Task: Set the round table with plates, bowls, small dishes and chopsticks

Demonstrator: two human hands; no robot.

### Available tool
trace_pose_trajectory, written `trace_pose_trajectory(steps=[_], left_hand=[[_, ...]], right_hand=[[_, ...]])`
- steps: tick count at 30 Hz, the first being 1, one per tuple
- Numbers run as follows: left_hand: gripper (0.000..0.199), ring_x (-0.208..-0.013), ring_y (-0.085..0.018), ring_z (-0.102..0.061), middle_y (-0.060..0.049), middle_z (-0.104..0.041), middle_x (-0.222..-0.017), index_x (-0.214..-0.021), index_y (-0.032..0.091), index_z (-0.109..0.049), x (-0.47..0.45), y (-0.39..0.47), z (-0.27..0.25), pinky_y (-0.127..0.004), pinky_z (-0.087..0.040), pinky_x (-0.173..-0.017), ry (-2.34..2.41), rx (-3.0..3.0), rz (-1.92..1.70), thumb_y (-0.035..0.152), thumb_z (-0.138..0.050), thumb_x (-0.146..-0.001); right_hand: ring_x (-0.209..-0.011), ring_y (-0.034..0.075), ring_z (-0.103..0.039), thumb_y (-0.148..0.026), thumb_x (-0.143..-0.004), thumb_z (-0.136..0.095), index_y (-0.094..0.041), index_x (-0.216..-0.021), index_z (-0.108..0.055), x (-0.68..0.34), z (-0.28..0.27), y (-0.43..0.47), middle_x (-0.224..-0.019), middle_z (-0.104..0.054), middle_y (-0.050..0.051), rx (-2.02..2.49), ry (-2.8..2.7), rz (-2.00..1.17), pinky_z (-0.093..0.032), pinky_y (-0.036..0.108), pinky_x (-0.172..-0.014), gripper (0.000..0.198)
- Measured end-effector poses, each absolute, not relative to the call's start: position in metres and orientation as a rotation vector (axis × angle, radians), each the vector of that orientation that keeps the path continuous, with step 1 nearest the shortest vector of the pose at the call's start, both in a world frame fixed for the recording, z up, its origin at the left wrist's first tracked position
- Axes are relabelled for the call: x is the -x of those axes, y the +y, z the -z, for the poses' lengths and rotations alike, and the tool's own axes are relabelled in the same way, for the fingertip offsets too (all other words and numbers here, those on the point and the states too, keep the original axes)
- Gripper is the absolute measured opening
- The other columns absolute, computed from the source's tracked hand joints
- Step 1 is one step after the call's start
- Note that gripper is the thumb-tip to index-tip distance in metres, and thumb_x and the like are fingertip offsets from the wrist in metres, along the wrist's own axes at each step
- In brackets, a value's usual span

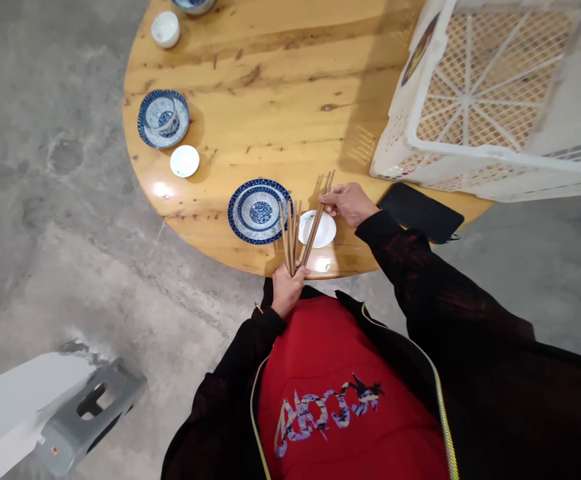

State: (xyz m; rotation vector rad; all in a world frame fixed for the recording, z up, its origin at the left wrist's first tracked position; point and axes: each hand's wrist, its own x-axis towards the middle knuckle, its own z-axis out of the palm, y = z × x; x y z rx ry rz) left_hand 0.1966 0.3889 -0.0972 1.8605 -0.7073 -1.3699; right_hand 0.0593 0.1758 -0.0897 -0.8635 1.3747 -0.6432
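My left hand (288, 288) is closed around the lower ends of several wooden chopsticks (291, 240), which fan upward at the table's near edge. Fingers pinched, my right hand (349, 203) grips the upper part of a few chopsticks that slant down toward the left hand. Beneath these sticks sits a small white bowl (322, 230), partly covered by them. Just left of it is a blue-and-white patterned plate (235, 223) with a matching bowl (261, 212) on it.
A white plastic crate (395, 143) stands at the right of the round wooden table (280, 107), with a black phone-like slab (423, 212) beside it. Along the left edge are another patterned plate with a bowl (163, 119) and white cups (185, 161). A grey stool (87, 417) is on the floor.
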Motion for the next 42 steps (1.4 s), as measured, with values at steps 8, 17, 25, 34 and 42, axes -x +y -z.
trace_pose_trajectory(steps=[8,17,25,34,42], left_hand=[[0.011,-0.049,-0.009,-0.048,0.006,-0.053,-0.058,-0.079,0.017,-0.067,-0.187,0.39,0.093,-0.022,-0.037,-0.054,-0.612,-1.863,1.344,0.028,-0.069,-0.077],[0.02,-0.05,-0.009,-0.05,0.0,-0.07,-0.073,-0.089,0.017,-0.071,-0.188,0.394,0.108,-0.022,-0.041,-0.056,-0.694,-1.85,1.345,0.034,-0.063,-0.085],[0.027,-0.052,-0.012,-0.055,-0.007,-0.078,-0.083,-0.088,0.015,-0.074,-0.19,0.389,0.107,-0.025,-0.043,-0.059,-0.814,-1.913,1.341,0.035,-0.056,-0.093],[0.028,-0.06,-0.015,-0.061,-0.006,-0.076,-0.08,-0.088,0.016,-0.076,-0.19,0.39,0.111,-0.026,-0.045,-0.064,-0.874,-1.943,1.326,0.036,-0.057,-0.094],[0.027,-0.071,-0.019,-0.068,-0.005,-0.075,-0.079,-0.091,0.017,-0.074,-0.193,0.386,0.103,-0.026,-0.047,-0.068,-0.874,-1.984,1.319,0.04,-0.061,-0.093]], right_hand=[[-0.038,0.006,-0.04,-0.014,-0.072,-0.088,-0.015,-0.058,-0.058,-0.061,0.095,0.166,-0.043,-0.05,-0.002,0.966,1.289,0.559,-0.031,0.018,-0.036,0.033],[-0.038,0.006,-0.042,-0.017,-0.071,-0.092,-0.015,-0.056,-0.057,-0.064,0.093,0.169,-0.044,-0.05,-0.002,0.936,1.284,0.615,-0.03,0.017,-0.033,0.037],[-0.036,0.005,-0.043,-0.018,-0.077,-0.089,-0.015,-0.057,-0.057,-0.062,0.086,0.171,-0.046,-0.051,-0.003,0.881,1.295,0.635,-0.029,0.015,-0.031,0.038],[-0.035,0.005,-0.042,-0.007,-0.081,-0.08,-0.012,-0.056,-0.06,-0.062,0.087,0.173,-0.047,-0.053,-0.002,0.89,1.312,0.645,-0.027,0.017,-0.031,0.032],[-0.036,0.005,-0.043,-0.017,-0.079,-0.087,-0.013,-0.059,-0.059,-0.061,0.085,0.173,-0.053,-0.059,0.001,0.9,1.362,0.641,-0.027,0.017,-0.031,0.034]])
